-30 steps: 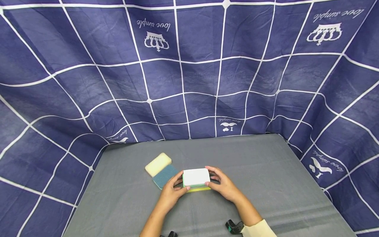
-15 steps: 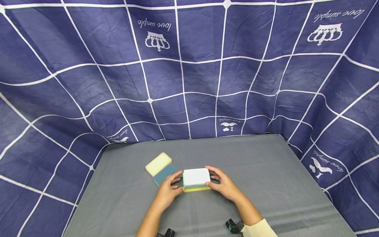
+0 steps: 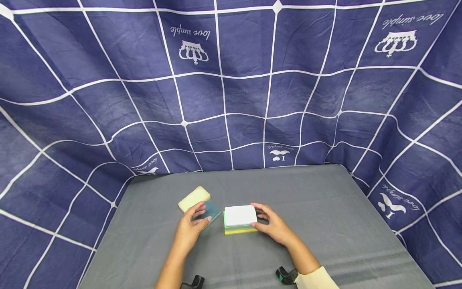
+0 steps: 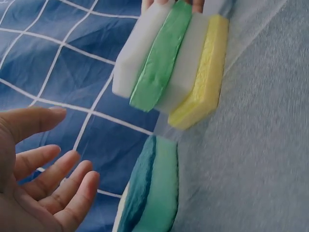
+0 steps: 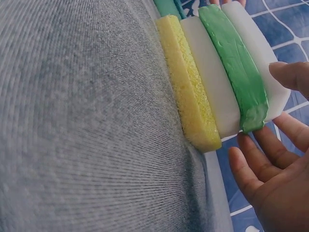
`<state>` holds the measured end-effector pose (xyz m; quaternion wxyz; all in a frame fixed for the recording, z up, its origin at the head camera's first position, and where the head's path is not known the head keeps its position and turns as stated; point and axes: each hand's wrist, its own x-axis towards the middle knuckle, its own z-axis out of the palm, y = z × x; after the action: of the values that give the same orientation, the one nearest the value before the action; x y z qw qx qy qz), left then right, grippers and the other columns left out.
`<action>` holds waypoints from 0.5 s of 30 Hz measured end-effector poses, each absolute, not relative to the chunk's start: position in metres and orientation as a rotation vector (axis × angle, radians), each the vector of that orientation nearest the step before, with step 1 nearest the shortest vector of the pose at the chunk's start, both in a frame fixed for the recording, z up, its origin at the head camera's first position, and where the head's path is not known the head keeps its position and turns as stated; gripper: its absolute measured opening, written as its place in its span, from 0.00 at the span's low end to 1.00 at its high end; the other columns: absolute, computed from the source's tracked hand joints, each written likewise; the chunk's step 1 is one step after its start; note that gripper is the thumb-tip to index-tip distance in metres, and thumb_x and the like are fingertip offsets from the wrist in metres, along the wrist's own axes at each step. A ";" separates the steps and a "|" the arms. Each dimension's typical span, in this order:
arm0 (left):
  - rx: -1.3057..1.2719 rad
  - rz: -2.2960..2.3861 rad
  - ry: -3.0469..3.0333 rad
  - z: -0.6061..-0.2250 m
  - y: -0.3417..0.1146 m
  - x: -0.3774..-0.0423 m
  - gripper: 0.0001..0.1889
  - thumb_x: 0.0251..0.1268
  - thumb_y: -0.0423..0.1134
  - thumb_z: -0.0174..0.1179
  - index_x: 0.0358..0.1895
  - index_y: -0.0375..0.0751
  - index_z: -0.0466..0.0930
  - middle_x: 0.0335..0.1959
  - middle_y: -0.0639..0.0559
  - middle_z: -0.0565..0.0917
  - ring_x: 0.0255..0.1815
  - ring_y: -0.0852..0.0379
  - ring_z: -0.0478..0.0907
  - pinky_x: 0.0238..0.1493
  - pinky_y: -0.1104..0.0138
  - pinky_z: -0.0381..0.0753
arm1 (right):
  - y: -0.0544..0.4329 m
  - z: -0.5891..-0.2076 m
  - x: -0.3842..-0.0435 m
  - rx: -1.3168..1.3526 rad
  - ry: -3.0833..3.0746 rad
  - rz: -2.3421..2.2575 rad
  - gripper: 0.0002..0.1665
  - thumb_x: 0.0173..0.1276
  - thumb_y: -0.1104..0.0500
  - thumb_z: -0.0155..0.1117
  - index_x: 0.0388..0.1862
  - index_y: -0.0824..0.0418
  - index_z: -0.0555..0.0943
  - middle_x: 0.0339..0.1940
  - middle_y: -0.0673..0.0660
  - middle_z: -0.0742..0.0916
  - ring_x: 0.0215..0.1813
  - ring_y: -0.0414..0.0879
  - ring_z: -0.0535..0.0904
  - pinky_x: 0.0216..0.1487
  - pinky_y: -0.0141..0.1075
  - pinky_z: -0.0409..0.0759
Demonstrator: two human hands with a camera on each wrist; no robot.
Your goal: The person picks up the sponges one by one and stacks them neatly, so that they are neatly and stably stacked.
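Note:
A stack of sponge blocks stands on the grey table. A yellow sponge (image 5: 188, 87) is at the bottom, then a white sponge (image 5: 212, 77), a shiny green block (image 5: 236, 67), and another white sponge (image 3: 240, 215) on top. At its right end my right hand (image 3: 271, 225) grips the top white sponge, thumb on the near side and fingers on the far side. My left hand (image 3: 188, 228) is off the stack, fingers loosely bent and holding nothing. In the head view it overlaps a teal sponge with a dark blue face (image 4: 159, 186), lying left of the stack.
A cream sponge (image 3: 194, 197) lies just beyond the teal one, partly behind my left fingers. The grey cloth-covered table (image 3: 306, 192) ends at a blue curtain (image 3: 249, 96) with white grid lines, which rises at the back and sides.
My left hand has let go of the stack's left end and moved left, over to the teal sponge. The right hand and the stack stay where they were.

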<state>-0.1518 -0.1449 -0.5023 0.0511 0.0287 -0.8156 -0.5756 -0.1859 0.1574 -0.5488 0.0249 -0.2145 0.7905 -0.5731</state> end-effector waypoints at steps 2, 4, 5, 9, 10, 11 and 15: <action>0.131 -1.735 -2.476 -0.502 -0.149 -0.152 0.32 0.61 0.36 0.71 0.70 0.43 0.74 0.63 0.44 0.82 0.64 0.46 0.79 0.55 0.68 0.82 | 0.158 -0.549 -0.186 -0.662 2.453 -1.766 0.38 0.64 0.59 0.75 0.71 0.65 0.72 0.68 0.61 0.79 0.67 0.48 0.76 0.66 0.43 0.80; 0.169 -1.726 -2.465 -0.502 -0.153 -0.153 0.32 0.61 0.35 0.72 0.70 0.43 0.74 0.62 0.43 0.81 0.64 0.46 0.79 0.54 0.70 0.82 | 0.158 -0.548 -0.186 -0.664 2.456 -1.761 0.38 0.64 0.59 0.75 0.71 0.64 0.73 0.67 0.61 0.79 0.67 0.49 0.76 0.66 0.44 0.80; 0.187 -1.723 -2.459 -0.503 -0.155 -0.153 0.32 0.61 0.35 0.72 0.69 0.42 0.74 0.62 0.43 0.81 0.64 0.46 0.79 0.54 0.70 0.82 | 0.159 -0.548 -0.187 -0.665 2.453 -1.761 0.38 0.63 0.59 0.75 0.71 0.64 0.73 0.67 0.61 0.79 0.67 0.49 0.76 0.66 0.45 0.80; 0.243 -1.691 -2.463 -0.506 -0.161 -0.153 0.33 0.60 0.34 0.72 0.70 0.40 0.73 0.62 0.42 0.79 0.64 0.44 0.77 0.55 0.69 0.83 | 0.159 -0.545 -0.187 -0.651 2.440 -1.747 0.39 0.63 0.57 0.76 0.72 0.63 0.72 0.67 0.59 0.79 0.67 0.48 0.76 0.66 0.43 0.79; 0.252 -1.682 -2.469 -0.507 -0.163 -0.153 0.33 0.59 0.34 0.72 0.70 0.39 0.73 0.62 0.41 0.79 0.64 0.44 0.77 0.54 0.70 0.83 | 0.159 -0.545 -0.187 -0.643 2.437 -1.742 0.39 0.63 0.57 0.76 0.72 0.63 0.72 0.68 0.59 0.79 0.67 0.46 0.76 0.67 0.42 0.79; 0.259 -1.668 -2.478 -0.508 -0.164 -0.152 0.33 0.59 0.34 0.72 0.70 0.39 0.73 0.62 0.41 0.79 0.64 0.44 0.77 0.53 0.71 0.82 | 0.159 -0.545 -0.187 -0.636 2.434 -1.738 0.40 0.63 0.57 0.76 0.72 0.62 0.72 0.68 0.58 0.79 0.67 0.44 0.75 0.67 0.41 0.78; 0.287 -1.630 -2.510 -0.512 -0.168 -0.151 0.34 0.60 0.36 0.73 0.70 0.37 0.72 0.62 0.40 0.77 0.64 0.43 0.75 0.52 0.70 0.82 | 0.159 -0.545 -0.186 -0.612 2.425 -1.728 0.40 0.63 0.56 0.76 0.73 0.61 0.72 0.68 0.56 0.79 0.66 0.39 0.75 0.67 0.37 0.78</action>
<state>-0.1507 -0.1675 -0.5118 0.0678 0.0951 -0.8330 -0.5409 -0.1863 0.1590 -0.5446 0.0508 -0.2009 0.7968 -0.5676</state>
